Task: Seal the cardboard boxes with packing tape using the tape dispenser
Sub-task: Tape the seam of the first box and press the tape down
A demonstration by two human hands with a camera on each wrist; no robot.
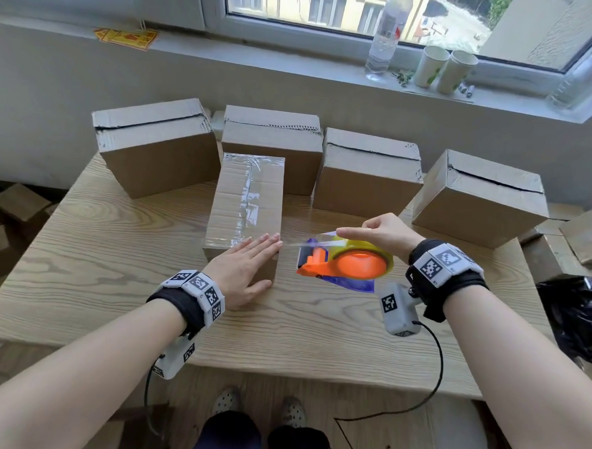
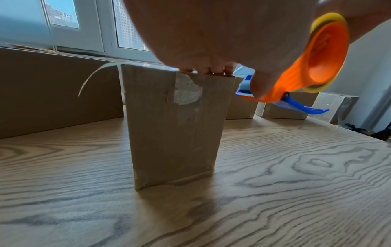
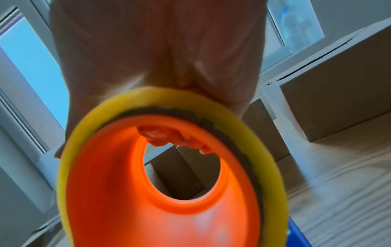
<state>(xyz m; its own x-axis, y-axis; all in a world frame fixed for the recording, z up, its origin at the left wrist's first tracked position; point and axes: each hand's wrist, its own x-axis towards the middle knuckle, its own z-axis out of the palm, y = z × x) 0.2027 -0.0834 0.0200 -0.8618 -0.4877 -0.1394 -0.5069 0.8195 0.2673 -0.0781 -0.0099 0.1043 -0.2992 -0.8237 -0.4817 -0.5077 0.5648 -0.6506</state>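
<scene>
Five boxes: one taped box point(image 1: 245, 208) lies near on the surface point(image 1: 113, 283); four unsealed boxes point(image 1: 367, 173) stand behind it.
Left hand point(image 1: 247, 273): fingers flat and straight, pressing the near end of the box top.
Right hand point(image 1: 383, 234): fingers curled round the dispenser point(image 1: 346, 261), held in the air just right of the box.
Tape point(image 1: 248, 194): strip runs along the top; a strand seems to stretch to the dispenser.
Step judged: cutting the strip free.
Advice: keep the left palm firm, tilt the blade into the taut tape, then smooth the tail down the end face.
</scene>
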